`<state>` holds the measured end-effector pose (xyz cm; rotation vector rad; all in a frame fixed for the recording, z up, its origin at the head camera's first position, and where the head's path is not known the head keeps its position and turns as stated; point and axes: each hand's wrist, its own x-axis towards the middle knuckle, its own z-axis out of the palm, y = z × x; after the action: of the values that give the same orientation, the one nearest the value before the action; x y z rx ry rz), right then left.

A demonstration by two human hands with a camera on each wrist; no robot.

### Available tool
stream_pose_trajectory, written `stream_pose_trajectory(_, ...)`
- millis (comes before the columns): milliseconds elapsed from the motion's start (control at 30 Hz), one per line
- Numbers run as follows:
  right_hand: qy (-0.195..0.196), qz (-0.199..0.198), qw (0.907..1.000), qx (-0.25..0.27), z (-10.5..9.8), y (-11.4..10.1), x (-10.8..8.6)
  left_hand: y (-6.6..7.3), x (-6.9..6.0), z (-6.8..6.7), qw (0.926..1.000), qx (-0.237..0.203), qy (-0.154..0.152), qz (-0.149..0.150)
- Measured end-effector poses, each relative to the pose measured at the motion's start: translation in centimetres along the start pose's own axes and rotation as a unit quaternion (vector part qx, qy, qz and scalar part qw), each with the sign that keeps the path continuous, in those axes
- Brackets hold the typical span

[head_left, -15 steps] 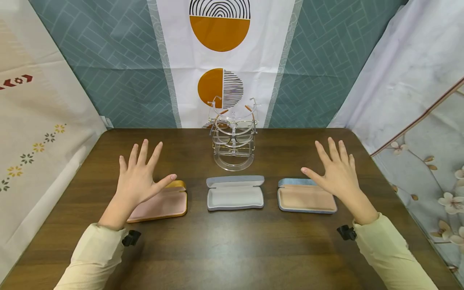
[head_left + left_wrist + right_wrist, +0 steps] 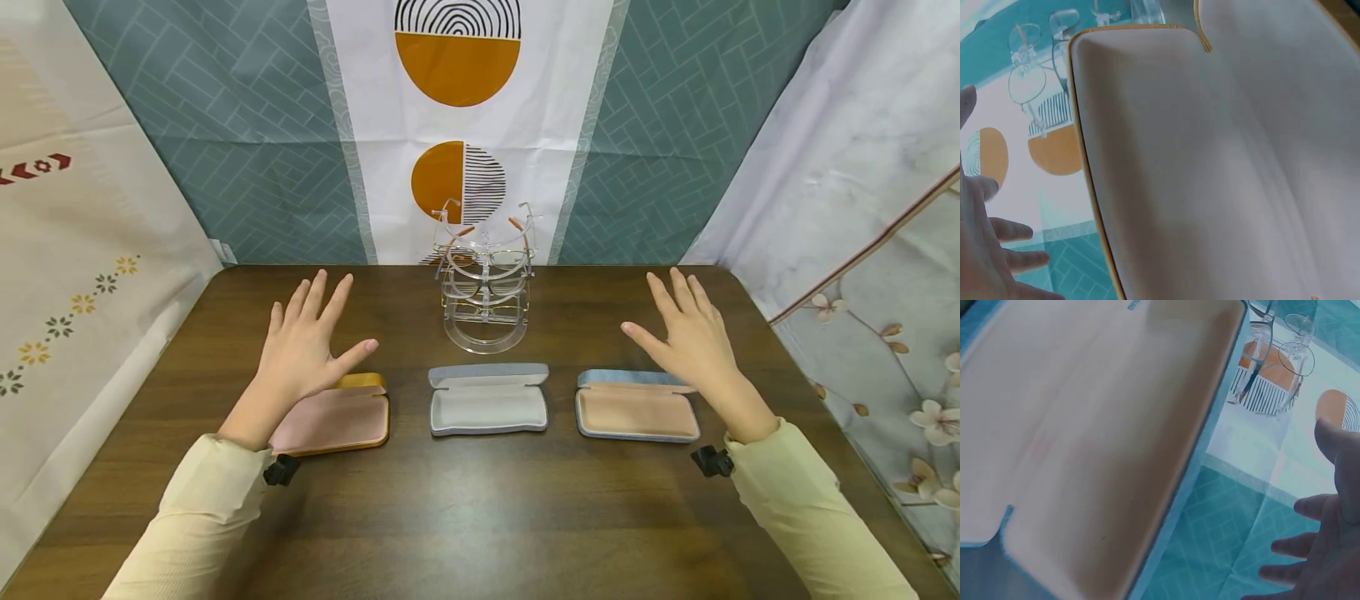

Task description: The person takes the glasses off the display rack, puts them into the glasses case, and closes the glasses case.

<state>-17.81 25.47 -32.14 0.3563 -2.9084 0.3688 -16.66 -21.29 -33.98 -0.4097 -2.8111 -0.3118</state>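
Note:
In the head view my left hand (image 2: 302, 354) hovers with fingers spread, covering part of an open glasses case (image 2: 337, 421) with a yellow edge and pink lining. My right hand (image 2: 692, 343), fingers likewise spread, is above the right end of an open blue glasses case (image 2: 637, 412) with peach lining. Between them lies an open grey glasses case (image 2: 489, 410). Behind it a clear display stand (image 2: 486, 342) carries several pairs of glasses (image 2: 487, 287). Neither hand holds anything. Both wrist views show the nearest case's bare lining beside the spread fingers.
All of this stands on a dark wooden table (image 2: 480, 517). A patterned cloth (image 2: 285, 150) hangs behind the table's far edge. Light cloths hang at the left (image 2: 90, 333) and right (image 2: 862, 275) sides.
Both hands have moved forward over the table, the left one also somewhat to the right. The cases and the stand have stayed in place.

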Motion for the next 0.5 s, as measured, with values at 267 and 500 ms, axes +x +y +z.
stream_pose_trajectory(267,-0.004,-0.019,0.9996,0.020,0.1,-0.9,1.4,0.2,0.9,0.4,0.9994,-0.034,-0.001,0.004)
stream_pose_trajectory(500,-0.002,-0.026,0.9991,0.034,0.2,-1.8,2.9,0.4,2.4,0.1,0.9961,-0.076,0.030,0.031)
